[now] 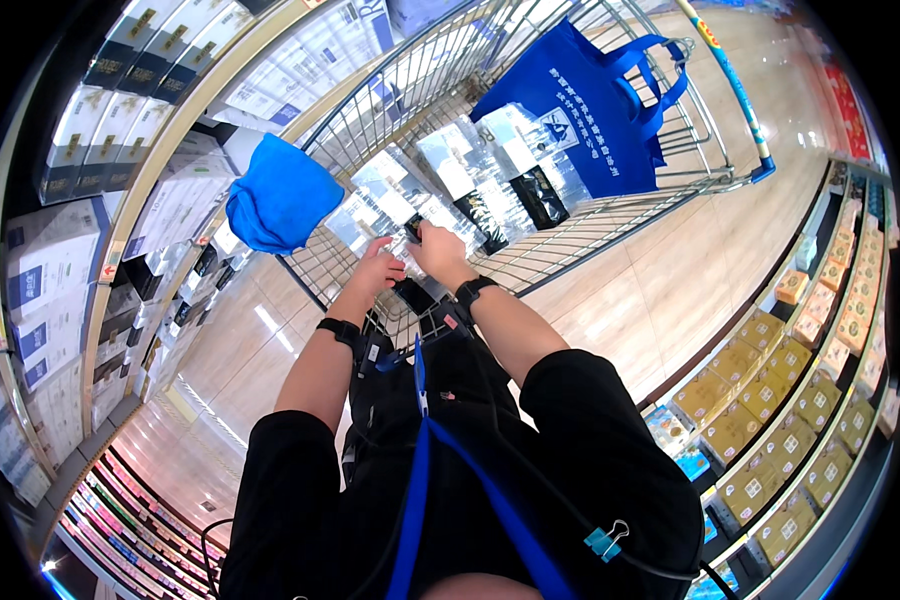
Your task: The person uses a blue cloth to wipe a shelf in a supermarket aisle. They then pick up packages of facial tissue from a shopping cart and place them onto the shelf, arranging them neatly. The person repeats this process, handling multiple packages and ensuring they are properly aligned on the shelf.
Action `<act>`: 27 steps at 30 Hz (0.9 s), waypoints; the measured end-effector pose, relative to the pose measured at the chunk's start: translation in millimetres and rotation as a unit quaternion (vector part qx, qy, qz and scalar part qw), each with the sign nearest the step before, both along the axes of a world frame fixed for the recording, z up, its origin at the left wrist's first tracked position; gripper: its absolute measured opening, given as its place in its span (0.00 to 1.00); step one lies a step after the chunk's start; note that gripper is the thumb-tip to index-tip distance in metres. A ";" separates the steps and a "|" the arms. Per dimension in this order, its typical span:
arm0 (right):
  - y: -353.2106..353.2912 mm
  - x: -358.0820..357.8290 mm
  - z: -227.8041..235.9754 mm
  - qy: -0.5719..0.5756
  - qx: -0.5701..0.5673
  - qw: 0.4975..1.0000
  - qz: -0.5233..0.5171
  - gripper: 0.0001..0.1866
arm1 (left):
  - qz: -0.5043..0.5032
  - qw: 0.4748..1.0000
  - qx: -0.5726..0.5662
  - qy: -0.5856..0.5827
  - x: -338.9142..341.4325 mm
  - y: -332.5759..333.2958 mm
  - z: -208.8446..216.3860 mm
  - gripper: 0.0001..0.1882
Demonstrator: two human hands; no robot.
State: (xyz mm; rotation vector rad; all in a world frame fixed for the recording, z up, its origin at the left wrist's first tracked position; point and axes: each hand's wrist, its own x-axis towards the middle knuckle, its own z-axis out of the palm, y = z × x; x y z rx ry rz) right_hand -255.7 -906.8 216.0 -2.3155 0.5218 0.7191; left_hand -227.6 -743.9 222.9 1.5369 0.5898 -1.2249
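Observation:
Both my hands reach into a metal shopping cart [610,225] over several shiny, clear-wrapped packs [450,160] with black panels. My right hand [442,252] closes its fingertips at the dark panel of the nearest clear-wrapped pack [370,190]. Just left of it, my left hand [378,270] has its fingers apart and slightly bent, holding nothing I can see. Below the hands lies a dark flat thing [415,296], partly hidden. A large blue tote bag [595,110] stands in the cart beside the packs.
A blue rounded cloth-like thing [284,195] sits at the cart's left corner. Shelves of white boxes [65,270] rise on the left. At the lower right, a shelf carries tan packs [760,380]. The cart's handle [735,90] is at the upper right.

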 end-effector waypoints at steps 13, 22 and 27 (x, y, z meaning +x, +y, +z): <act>5.2 -9.1 5.5 -0.042 0.228 0.943 0.237 0.13 | 0.005 0.998 0.048 -0.031 -7.6 6.3 0.9 0.23; -52.6 -42.5 72.8 -0.096 0.282 0.953 0.049 0.17 | 0.105 0.994 -0.021 0.018 -3.5 4.5 -5.8 0.13; -83.7 -64.9 115.4 -0.066 0.294 0.950 -0.079 0.16 | -0.095 0.994 0.012 -0.047 4.3 -15.8 51.2 0.13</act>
